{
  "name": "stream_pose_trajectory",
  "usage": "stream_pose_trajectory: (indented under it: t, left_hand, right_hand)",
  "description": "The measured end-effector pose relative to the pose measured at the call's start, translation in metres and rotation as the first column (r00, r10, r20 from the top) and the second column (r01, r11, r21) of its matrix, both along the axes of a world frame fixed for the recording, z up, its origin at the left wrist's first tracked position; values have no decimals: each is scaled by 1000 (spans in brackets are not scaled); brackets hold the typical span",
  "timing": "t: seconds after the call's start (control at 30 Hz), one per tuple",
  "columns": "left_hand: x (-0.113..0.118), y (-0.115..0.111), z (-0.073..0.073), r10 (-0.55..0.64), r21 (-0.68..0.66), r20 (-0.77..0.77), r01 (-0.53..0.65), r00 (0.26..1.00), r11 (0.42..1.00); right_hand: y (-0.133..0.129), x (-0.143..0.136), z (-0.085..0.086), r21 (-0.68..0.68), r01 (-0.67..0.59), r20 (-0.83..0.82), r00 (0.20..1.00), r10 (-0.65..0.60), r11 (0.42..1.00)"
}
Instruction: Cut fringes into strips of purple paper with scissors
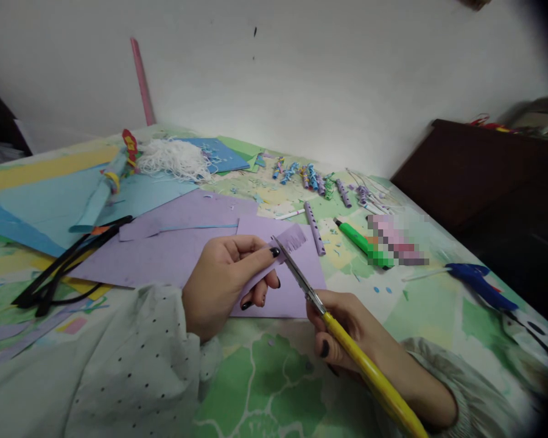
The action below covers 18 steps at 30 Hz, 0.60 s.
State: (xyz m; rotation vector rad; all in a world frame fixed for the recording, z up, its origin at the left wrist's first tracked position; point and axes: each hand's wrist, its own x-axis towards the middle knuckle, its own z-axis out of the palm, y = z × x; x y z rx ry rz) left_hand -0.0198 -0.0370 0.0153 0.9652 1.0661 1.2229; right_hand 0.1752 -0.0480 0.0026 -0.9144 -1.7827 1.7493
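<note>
My left hand (237,271) pinches a small purple paper strip (294,238) between thumb and fingers. One edge of the strip is cut into a fine fringe. My right hand (347,325) is closed around a pair of scissors (369,368) with long yellow handles. The metal blades point up and to the left, and their tips meet the strip just beside my left thumb. Beneath both hands lies a larger sheet of purple paper (296,298). A rolled purple paper tube (315,228) with dark notches rests on that sheet's right edge.
A green utility knife (363,243) and a blue glue gun (481,286) lie to the right. Several curled paper tubes (311,176) stand in a row behind. White shredded strands (176,159), blue paper (159,191) and black-framed glasses (68,267) are on the left.
</note>
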Motion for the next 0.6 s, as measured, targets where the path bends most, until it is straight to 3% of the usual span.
stream_pose_trajectory:
  t: [0.33,0.6]
  left_hand:
    - [0,-1,0,-7,7,10,7,1000,1000]
    - [-1,0,0,-29,10,33,29,999,1000]
  right_hand:
    - [1,0,0,3,9,46,999,-9,1000]
    - [1,2,0,33,-37,-29,999,38,999]
